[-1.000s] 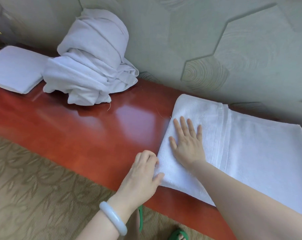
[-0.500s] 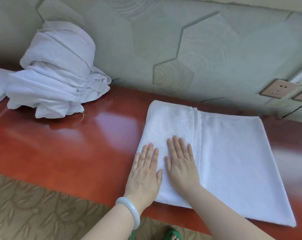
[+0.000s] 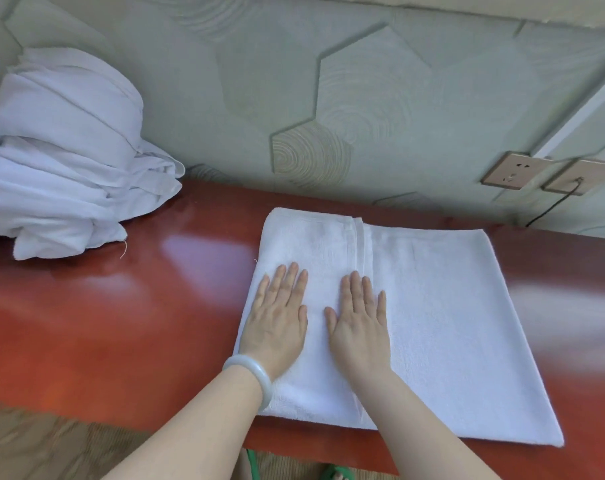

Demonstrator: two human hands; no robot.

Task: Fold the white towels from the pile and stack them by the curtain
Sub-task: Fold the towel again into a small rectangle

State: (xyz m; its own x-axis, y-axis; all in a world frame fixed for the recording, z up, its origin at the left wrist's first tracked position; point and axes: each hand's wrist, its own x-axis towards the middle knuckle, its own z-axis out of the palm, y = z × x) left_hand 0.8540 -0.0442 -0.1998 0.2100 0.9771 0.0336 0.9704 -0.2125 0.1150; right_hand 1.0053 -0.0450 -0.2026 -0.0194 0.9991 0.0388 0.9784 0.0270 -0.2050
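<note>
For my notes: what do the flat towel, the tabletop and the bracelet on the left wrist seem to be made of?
Flat towel: probably cotton terry, matte, nubby pile and woven band. Tabletop: glossy red-brown lacquered wood or laminate, showing bright reflections. Bracelet: smooth, pale, slightly translucent ring, perhaps jade or glass.

The person is wearing a smooth, rounded bangle [image 3: 256,374] on the wrist just behind the left hand [image 3: 276,327]. It is showing a milky, translucent white with a faint green tinge and is catching a soft shine along its outer curve. The left forearm [image 3: 197,427] and the right forearm [image 3: 425,427] are showing bare all the way back from the hands. The fingernails of the left hand and the right hand [image 3: 358,327] are looking short and plain. Nearer the person than the hands, between the forearms, green footwear is peeking out: a thin green strap [image 3: 251,464] and a broader green band [image 3: 335,473] with a toe showing beside it.
</note>
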